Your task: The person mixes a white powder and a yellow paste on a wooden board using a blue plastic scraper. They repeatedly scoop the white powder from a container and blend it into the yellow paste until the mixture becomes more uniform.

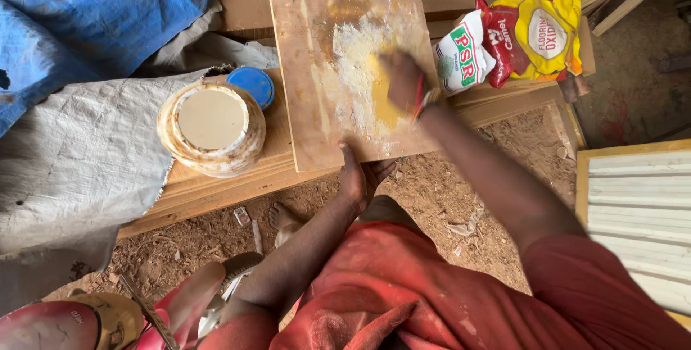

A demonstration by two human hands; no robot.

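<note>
A plywood board (317, 112) lies tilted over stacked wooden planks, with a patch of pale yellow powdery paste (356, 62) spread on its middle. My right hand (402, 80) is on the paste, fingers closed round a thin red-handled tool whose blade is hidden under the hand. My left hand (356, 177) grips the board's near edge, thumb on top and fingers beneath. An open tub of cream glue (212, 127) stands left of the board, with its blue lid (252, 84) behind it.
Yellow, red and white powder bags (518, 33) lie right of the board. Grey sacking (72, 156) and a blue tarpaulin (86, 12) cover the left. A white corrugated sheet (640, 206) is at right. Sawdust-strewn ground (446, 192) and a bare foot (284, 219) are below.
</note>
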